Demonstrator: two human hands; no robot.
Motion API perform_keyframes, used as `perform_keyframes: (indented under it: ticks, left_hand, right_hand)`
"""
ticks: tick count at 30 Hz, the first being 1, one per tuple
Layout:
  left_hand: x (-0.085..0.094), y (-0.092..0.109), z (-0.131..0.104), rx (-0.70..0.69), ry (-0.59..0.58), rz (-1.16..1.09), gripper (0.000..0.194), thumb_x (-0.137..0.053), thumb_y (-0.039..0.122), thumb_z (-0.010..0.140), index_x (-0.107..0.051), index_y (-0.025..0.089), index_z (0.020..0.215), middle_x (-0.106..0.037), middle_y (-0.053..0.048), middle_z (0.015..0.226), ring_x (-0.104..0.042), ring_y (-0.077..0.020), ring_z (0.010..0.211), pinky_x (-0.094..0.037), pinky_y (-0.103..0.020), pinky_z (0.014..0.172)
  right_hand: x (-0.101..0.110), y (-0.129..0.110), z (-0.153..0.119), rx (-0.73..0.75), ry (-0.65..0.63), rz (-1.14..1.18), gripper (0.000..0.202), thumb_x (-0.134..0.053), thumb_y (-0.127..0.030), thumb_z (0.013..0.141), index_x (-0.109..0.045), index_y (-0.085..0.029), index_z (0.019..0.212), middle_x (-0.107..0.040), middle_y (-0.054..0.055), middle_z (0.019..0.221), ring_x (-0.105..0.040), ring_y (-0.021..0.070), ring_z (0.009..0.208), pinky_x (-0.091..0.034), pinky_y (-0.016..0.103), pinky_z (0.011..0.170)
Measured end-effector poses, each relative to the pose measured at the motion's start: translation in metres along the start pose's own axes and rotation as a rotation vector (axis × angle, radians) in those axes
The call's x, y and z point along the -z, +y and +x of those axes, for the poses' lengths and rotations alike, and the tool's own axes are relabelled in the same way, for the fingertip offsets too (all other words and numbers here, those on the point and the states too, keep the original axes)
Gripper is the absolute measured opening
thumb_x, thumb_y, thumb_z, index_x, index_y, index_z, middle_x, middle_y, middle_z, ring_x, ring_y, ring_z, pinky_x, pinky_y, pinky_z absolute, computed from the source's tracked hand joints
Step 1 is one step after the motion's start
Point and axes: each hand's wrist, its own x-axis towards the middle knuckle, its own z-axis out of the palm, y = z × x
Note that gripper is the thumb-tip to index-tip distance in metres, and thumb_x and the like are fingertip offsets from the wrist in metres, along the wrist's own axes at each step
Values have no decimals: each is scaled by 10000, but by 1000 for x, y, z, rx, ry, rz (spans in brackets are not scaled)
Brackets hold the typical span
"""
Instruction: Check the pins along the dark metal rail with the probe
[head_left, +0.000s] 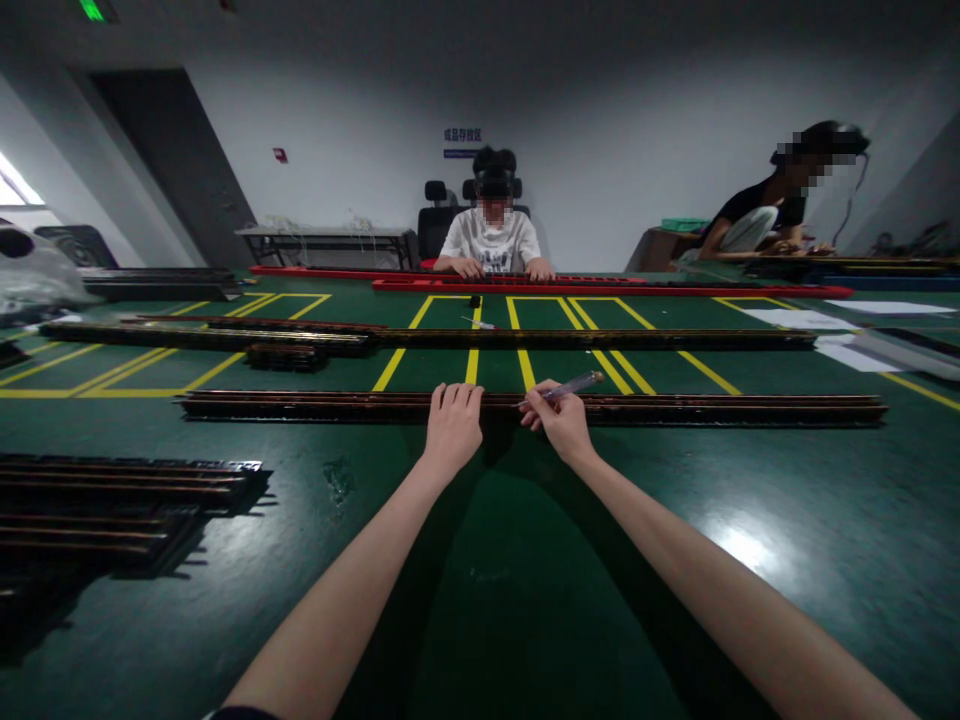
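A long black strip (720, 408) with copper-coloured lines along it lies across the green table in front of me. My left hand (455, 425) is over its middle, fingers bent over the far edge, gripping it. Just to the right, my right hand (559, 420) is closed around a small screwdriver (574, 386) with a clear handle. The handle's amber end points up and right, and the thin tip is directed left at the strip. Whether the tip touches the strip I cannot tell.
Stacked black strips (112, 490) lie at the near left. Another long strip (600, 340) lies farther back, with a second small screwdriver (478, 323) beyond it. Across the table a person (491, 235) works at red rails (600, 289). Another person sits at the far right. Paper sheets (795, 318) lie at right.
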Motion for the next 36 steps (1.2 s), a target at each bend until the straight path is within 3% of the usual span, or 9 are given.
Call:
perform_keyframes:
  ticks: [15,23,36]
  left_hand:
    - [0,-6,1,2,-86,-124,483,-318,43,806,-510,137,1239,-581,-94,1253,-482,-197,1208,-301,-418,1085]
    - [-1,-6,2,2,-65,-127,452,-359,91,812,-530,166,1223,-595,-97,1228,-504,-217,1175,-325,-452,1062]
    - [-1,-7,1,6,-91,-148,425,-332,130,853,-515,150,1236,-580,-93,1256,-488,-208,1203,-317,-448,1073]
  right_hand:
    - [2,1,-1,17,26,-18,293,-581,-460,784,-552,-175,722,-613,19,638,-581,112,486,-449,213,413]
    - [0,2,1,-6,41,-5,291,-597,-453,767,-545,-176,695,-606,11,603,-569,110,459,-430,208,398]
    - [2,-1,-2,5,149,-7,304,-576,-461,785,-536,-181,674,-602,18,601,-560,116,453,-437,224,397]
